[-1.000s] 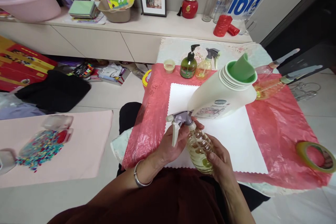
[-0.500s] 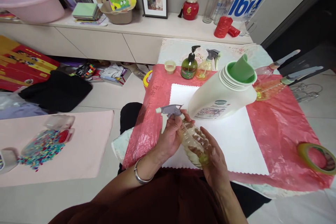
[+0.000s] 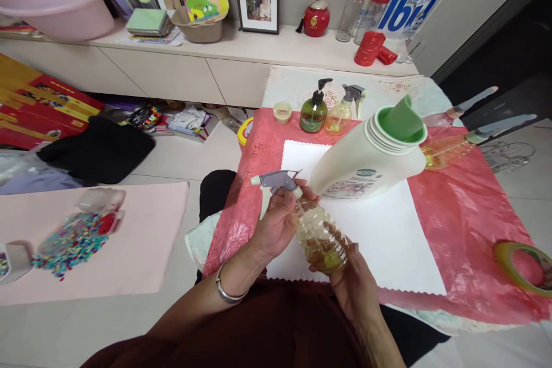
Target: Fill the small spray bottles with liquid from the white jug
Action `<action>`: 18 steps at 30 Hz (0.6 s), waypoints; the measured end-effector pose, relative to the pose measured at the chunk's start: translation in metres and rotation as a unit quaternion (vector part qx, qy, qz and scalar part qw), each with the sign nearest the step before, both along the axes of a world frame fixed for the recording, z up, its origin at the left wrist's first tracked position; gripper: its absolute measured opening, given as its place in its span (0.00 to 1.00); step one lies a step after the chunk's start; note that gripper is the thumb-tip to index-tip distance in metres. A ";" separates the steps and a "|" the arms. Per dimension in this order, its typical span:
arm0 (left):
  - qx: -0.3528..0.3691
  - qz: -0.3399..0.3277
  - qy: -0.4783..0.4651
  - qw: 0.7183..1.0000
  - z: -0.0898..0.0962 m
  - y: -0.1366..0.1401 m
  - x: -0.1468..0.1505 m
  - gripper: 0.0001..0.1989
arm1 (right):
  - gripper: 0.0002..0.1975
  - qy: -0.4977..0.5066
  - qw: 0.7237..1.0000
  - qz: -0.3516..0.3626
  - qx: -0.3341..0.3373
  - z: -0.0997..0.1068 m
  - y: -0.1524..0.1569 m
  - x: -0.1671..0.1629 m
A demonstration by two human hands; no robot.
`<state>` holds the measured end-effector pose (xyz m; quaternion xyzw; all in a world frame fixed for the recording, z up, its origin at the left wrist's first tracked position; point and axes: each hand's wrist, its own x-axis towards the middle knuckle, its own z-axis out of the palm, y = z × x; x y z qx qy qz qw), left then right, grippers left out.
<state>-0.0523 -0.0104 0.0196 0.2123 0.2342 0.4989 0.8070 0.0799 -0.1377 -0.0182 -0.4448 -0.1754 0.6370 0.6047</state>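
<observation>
Cabinetry [image 3: 159, 72] runs across the far side, well beyond the grip. Red plastic sheeting [image 3: 470, 230] spreads beneath and to both sides of the hands, over a table. Well to the left of the grip lies a pink mat [image 3: 146, 230]. Directly below and right of the hands is a white paper sheet [image 3: 397, 241] with a scalloped edge. A large white jug [image 3: 357, 155] stands on that paper, just beyond the grip and to its right, a green piece [image 3: 401, 118] in its mouth.

The clear spray bottle [image 3: 321, 233] is in the grip itself, tilted, its grey sprayer head up and to the left, its base down and to the right. The left hand [image 3: 278, 224] is closed around its neck, just under the head; the right hand [image 3: 356, 276] cups the base, fingers beneath and thumb alongside.

Beyond the grip, past the paper, stand a green pump bottle [image 3: 313, 115] and a smaller spray bottle [image 3: 339, 118] beside it. Far right of the grip lies a roll of tape [image 3: 503, 264]. Beyond the hands, left of the pump, sits a small bowl [image 3: 282, 112].
</observation>
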 end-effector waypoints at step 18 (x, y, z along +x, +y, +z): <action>0.019 0.002 0.006 1.000 0.000 -0.001 -0.004 0.19 | 0.35 0.034 0.999 0.038 0.006 0.006 0.002 0.000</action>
